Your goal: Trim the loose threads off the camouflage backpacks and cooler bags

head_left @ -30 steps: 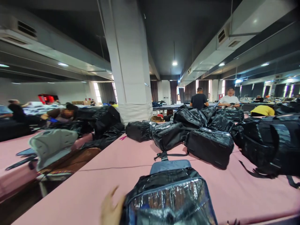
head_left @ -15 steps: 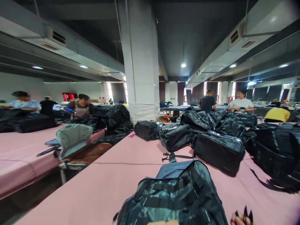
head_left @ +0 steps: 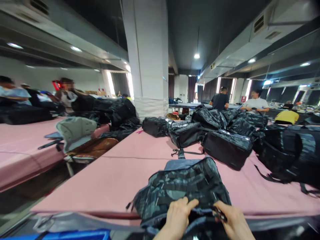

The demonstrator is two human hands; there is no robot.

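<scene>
A dark camouflage-patterned backpack [head_left: 180, 186] lies on the pink table [head_left: 120, 173] at its near edge, right in front of me. My left hand [head_left: 177, 216] grips the bag's near edge with fingers curled over the fabric. My right hand [head_left: 232, 221] holds the same edge a little to the right, pinching a small dark part of the bag. A grey-blue flap [head_left: 183, 164] shows at the bag's far end.
Several black bags [head_left: 225, 146] are heaped on the table's far and right side. A white pillar [head_left: 147, 60] rises behind. A grey chair [head_left: 75, 130] stands in the aisle at left beside another pink table [head_left: 20, 150]. People work at left and far right.
The bag came closer to the table's near edge and turned its camouflage side up. Both my hands rose into view and took hold of its near edge. My view tilted down.
</scene>
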